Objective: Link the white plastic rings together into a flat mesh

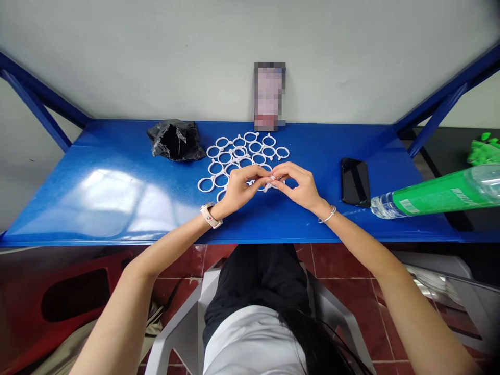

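Observation:
Both hands meet over the middle of the blue table [117, 187]. My left hand [239, 188] and my right hand [299, 185] pinch the same small white plastic ring piece [269, 183] between their fingertips. Just behind and to the left of them, several white plastic rings [242, 153] lie flat in rows on the table; some are hidden under my left hand. A watch sits on my left wrist and a thin bracelet on my right.
A crumpled black plastic bag [175, 139] lies at the back left. A phone [269, 96] leans upright against the wall. A black phone [355, 180] lies flat at the right, beside a green-labelled bottle [433, 195] on its side.

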Demonstrator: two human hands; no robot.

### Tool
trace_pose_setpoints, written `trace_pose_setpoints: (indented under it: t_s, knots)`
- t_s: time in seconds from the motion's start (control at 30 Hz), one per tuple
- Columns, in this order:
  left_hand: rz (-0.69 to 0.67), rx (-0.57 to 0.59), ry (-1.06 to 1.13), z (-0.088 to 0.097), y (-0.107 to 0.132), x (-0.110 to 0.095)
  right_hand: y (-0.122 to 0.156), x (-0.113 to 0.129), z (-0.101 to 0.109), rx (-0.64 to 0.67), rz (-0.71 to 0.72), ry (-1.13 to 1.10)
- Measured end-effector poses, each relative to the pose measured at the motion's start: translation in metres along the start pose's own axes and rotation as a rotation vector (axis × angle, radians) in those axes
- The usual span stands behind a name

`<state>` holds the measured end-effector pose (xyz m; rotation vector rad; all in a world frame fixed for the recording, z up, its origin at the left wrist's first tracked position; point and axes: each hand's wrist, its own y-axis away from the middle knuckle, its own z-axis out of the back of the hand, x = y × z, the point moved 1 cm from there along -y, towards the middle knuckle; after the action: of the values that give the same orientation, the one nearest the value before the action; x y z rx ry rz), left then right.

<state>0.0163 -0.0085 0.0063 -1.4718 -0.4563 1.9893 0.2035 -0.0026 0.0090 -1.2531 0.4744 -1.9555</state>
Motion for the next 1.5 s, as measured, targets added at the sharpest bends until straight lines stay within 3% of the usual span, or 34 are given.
trace_pose_setpoints:
  t_s: [0.1, 0.3, 0.5, 0.67, 0.87, 1.07, 1.23, 1.5]
  knots:
    - [0.059, 0.025, 0.074, 0.000, 0.000, -0.001, 0.000, 0.001, -0.001, 0.000, -0.015, -0.025]
    - [-0.009, 0.038, -0.027, -0.001, -0.002, 0.002, -0.001, -0.001, 0.003, -0.046, -0.115, -0.151]
    - [0.139, 0.193, 0.082, -0.004, 0.000, 0.005, -0.002, 0.000, 0.004, -0.082, -0.235, -0.247]
    - [0.229, 0.150, 0.178, -0.001, -0.001, 0.004, -0.004, 0.003, 0.008, -0.098, -0.191, -0.110]
    - [0.163, 0.069, 0.247, 0.005, -0.006, 0.007, -0.005, 0.002, 0.011, -0.099, -0.011, 0.120]
    - [0.043, 0.019, 0.117, 0.008, -0.008, 0.002, -0.002, 0.000, 0.007, -0.111, -0.101, 0.111]
    - [-0.068, -0.021, -0.065, 0.010, -0.008, -0.003, -0.001, 0.000, 0.007, -0.135, -0.086, 0.080]
    - [-0.113, -0.046, -0.133, 0.009, -0.007, -0.005, -0.001, 0.000, 0.007, -0.141, -0.101, 0.070]
